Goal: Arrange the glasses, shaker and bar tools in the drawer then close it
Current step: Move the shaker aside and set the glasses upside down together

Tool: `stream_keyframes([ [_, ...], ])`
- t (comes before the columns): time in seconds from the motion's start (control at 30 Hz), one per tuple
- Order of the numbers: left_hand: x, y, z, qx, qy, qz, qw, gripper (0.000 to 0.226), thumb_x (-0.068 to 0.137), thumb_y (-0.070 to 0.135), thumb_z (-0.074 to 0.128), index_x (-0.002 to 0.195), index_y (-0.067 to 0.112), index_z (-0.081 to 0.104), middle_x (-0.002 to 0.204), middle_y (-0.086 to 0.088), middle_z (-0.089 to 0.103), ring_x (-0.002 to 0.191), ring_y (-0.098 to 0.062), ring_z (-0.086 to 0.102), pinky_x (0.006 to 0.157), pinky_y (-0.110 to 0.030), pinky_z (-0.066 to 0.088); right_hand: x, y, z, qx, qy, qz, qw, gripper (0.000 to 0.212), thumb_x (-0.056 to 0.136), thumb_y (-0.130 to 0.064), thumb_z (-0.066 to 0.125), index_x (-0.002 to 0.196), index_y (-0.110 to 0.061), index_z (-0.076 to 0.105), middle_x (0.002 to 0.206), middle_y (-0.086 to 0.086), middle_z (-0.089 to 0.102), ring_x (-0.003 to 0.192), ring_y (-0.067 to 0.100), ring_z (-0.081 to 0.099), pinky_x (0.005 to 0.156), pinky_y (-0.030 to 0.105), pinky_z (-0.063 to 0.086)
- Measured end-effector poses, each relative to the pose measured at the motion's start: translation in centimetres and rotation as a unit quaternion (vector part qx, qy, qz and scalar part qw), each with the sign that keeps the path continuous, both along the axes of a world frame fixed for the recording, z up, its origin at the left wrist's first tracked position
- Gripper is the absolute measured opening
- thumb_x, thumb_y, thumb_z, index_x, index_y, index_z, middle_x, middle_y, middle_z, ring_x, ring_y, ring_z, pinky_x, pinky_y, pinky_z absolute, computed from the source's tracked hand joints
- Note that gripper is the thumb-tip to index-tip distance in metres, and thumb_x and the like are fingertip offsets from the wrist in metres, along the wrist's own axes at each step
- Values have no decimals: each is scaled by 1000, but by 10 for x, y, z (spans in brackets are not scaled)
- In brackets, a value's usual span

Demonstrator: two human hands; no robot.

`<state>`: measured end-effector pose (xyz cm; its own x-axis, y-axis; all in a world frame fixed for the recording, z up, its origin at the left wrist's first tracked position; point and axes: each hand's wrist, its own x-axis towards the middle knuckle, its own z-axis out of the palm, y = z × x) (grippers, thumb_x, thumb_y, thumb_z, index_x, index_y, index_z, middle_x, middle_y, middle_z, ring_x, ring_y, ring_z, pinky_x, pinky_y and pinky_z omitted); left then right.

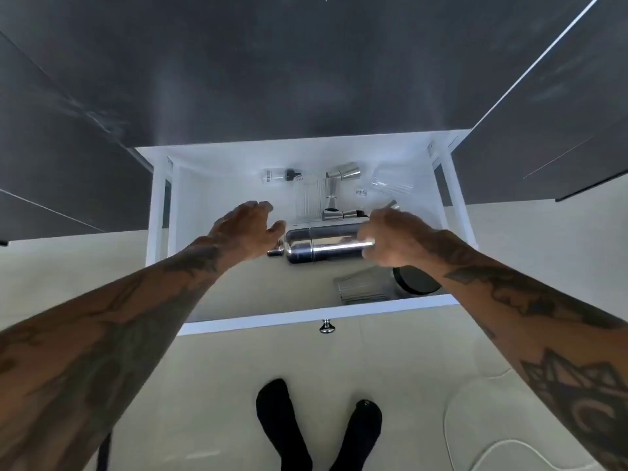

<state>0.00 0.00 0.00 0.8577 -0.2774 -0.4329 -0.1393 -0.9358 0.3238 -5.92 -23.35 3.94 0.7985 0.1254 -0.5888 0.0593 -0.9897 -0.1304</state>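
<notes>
The white drawer (306, 319) is pulled out wide below a dark counter. A steel shaker (323, 244) lies on its side in the middle, cap pointing left. My right hand (394, 237) grips its right end. My left hand (246, 229) hovers with fingers apart just left of the shaker's cap, holding nothing. A ribbed glass (308, 200) lies behind the shaker. Another ribbed glass (362, 285) lies near the drawer front. Steel jiggers (343, 173) rest at the back, with a clear glass (392, 183) at the back right.
A small clear bottle with a dark cap (277, 175) lies at the back left of the drawer. A dark round lid (416, 282) sits at the front right. A chrome knob (327, 326) sticks out of the drawer front. My feet in black socks (282, 423) stand on pale floor.
</notes>
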Motion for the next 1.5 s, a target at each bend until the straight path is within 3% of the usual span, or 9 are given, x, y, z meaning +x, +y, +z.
stream_keyframes([
  [0.13,20,-32,-28,-73,34,81,993,51,94,41,52,129,4,54,120,-13,66,95,-21,58,72,-27,46,-9,7,-32,-5,56,77,995,39,86,-24,66,126,-26,61,133,6,55,119,24,53,98,38,48],
  [0.27,34,-65,-58,-114,54,150,981,42,89,43,59,60,15,48,53,5,53,40,-6,47,28,-11,34,-14,10,-55,18,22,97,995,51,84,-32,70,132,-27,55,136,2,55,120,22,53,101,38,44],
  [0.4,38,-81,-75,-135,133,232,954,48,80,44,71,47,12,57,28,7,53,22,-8,47,33,-17,46,-22,6,-66,19,5,129,991,52,84,-36,67,134,-29,52,142,2,48,124,23,48,104,43,38],
  [0.57,44,-86,-73,-183,170,325,912,35,71,20,85,61,3,56,36,-2,60,19,-9,51,24,-14,36,-21,0,-74,28,47,170,984,54,86,-22,65,138,-27,49,135,1,55,123,21,48,108,42,37],
  [0.7,48,-62,-67,-149,68,264,950,38,66,31,84,63,6,55,59,0,57,40,-8,55,25,-12,29,-20,8,-84,13,44,214,976,57,88,-10,61,141,-25,45,129,2,59,115,23,55,103,42,43],
  [0.87,34,6,-38,-120,-16,232,965,71,63,49,82,123,17,61,113,-1,64,88,-13,55,56,-16,38,-24,18,-98,7,59,216,975,60,86,-3,60,141,-24,44,116,2,61,103,20,57,86,31,48],
  [1.1,-13,115,2,2,-53,138,989,75,66,35,88,132,20,58,125,-14,57,108,-33,60,88,-36,52,-12,20,-89,-8,78,250,965,55,84,-5,61,136,-17,48,119,0,52,102,19,54,88,32,48],
  [1.33,-49,117,-16,72,21,-65,995,65,69,18,81,129,15,57,117,-10,47,94,-31,67,77,-39,59,-5,35,-37,172,-8,149,974,66,70,-45,71,128,-37,40,115,-19,41,96,8,54,81,32,52],
  [1.5,-55,107,-27,125,43,-96,987,64,71,16,81,128,13,54,129,-14,42,98,-32,66,66,-31,47,-6,93,-30,370,-124,66,918,56,67,-29,78,116,-15,55,111,0,55,97,20,58,79,41,55],
])
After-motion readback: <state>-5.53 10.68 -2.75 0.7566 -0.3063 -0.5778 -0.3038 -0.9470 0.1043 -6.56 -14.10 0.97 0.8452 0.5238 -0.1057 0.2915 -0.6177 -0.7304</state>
